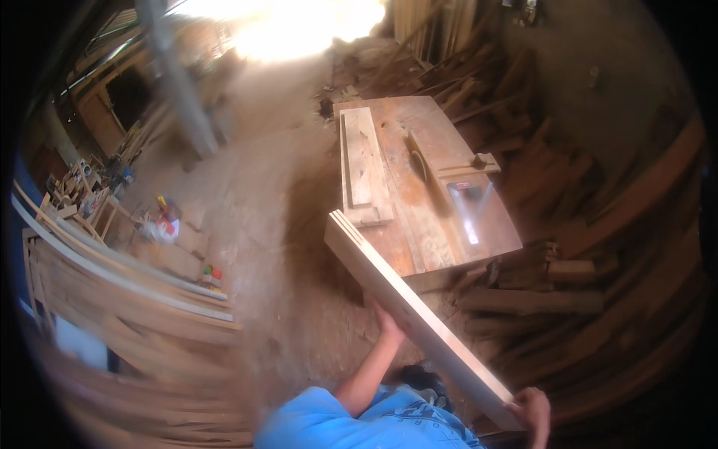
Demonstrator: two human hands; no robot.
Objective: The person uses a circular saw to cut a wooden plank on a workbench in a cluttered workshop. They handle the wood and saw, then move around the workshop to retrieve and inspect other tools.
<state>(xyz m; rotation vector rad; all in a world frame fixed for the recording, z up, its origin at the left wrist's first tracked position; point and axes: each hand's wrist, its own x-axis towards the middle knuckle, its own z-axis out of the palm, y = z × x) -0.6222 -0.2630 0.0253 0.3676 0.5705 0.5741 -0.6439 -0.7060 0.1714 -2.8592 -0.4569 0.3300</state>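
Note:
A long, pale wooden board (419,314) slants across in front of me, its far end near the table's front left corner. Thin dark lines at that end look like grooves or gaps between layers; I cannot tell which. My left hand (389,322) is closed on the board from its left side, below the middle, with the fingers partly hidden. At the near end, my right hand (531,410) grips it. Beyond stands a wooden saw table (404,247) with an upright curved piece (417,159) at its middle. Wooden planks (361,161) lie along the table's left side.
A wooden strip (467,169) with a dark knob and a clear sheet (471,206) are on the table's right. Scrap wood (531,299) is heaped on the right. Long boards (142,299) and a white bag (164,228) lie left, near a grey post (179,82).

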